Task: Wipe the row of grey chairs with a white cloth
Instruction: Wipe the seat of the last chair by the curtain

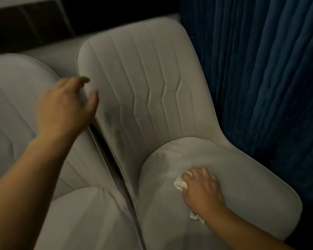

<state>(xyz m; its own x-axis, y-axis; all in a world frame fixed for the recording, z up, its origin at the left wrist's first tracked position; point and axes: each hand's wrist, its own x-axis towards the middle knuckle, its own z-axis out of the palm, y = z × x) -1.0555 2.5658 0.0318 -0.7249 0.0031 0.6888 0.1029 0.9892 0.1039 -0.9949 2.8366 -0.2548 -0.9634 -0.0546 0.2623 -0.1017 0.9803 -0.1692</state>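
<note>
- At the far left, we note the left grey chair, with its padded backrest and seat cushion only partly in frame.
- Above the inner edge of that chair, we find the left hand, back toward the camera. Its fingers are loosely curled and hold nothing. The hand is blurred, so we cannot tell whether the fingertips touch the upholstery.
- Just right of the hand, a narrow dark gap runs between the two chairs, which stand side by side.
- Next comes the right grey chair, whose backrest has stitched vertical channels. We observe dark smudges on the lower left part of this backrest.
- On the seat cushion of this chair lies the white cloth, crumpled. One part shows at the fingertips and another beside the wrist.
- The right hand rests palm down on the cloth. Its fingers are curled over the cloth and press it against the cushion.
- At the far right, a pleated blue curtain hangs just beside the chair.
</note>
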